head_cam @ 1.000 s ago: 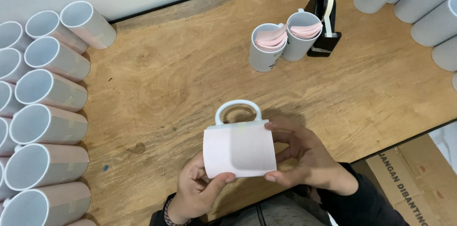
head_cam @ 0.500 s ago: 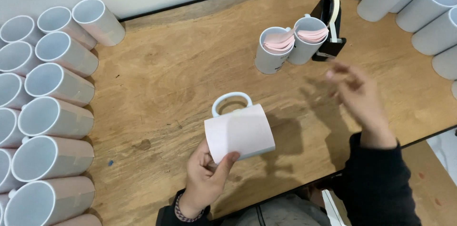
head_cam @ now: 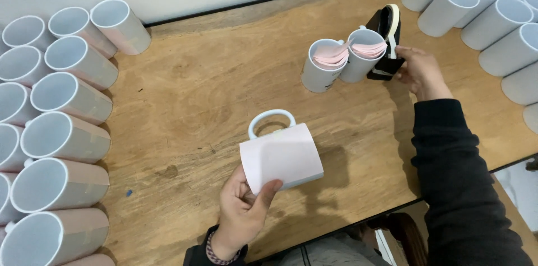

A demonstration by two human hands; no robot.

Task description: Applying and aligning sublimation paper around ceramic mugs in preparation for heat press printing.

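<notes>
left hand [head_cam: 241, 213]: gripping the paper-wrapped white mug [head_cam: 282, 157], held just above the wooden surface [head_cam: 196, 92], handle pointing away
right hand [head_cam: 420, 71]: fingers closed on the black tape dispenser [head_cam: 385, 42]
next to dispenser: two mugs stuffed with pink paper slips [head_cam: 342, 56]
sides: rows of wrapped mugs [head_cam: 56, 137] lying down

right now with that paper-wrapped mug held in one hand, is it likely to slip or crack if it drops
The mug looks like glazed ceramic, so probably heavy for its size and liable to chip on the wooden table. The left hand grips only its lower edge, over loose-looking pink paper, which might slide. The right hand is away at the tape dispenser.
</notes>
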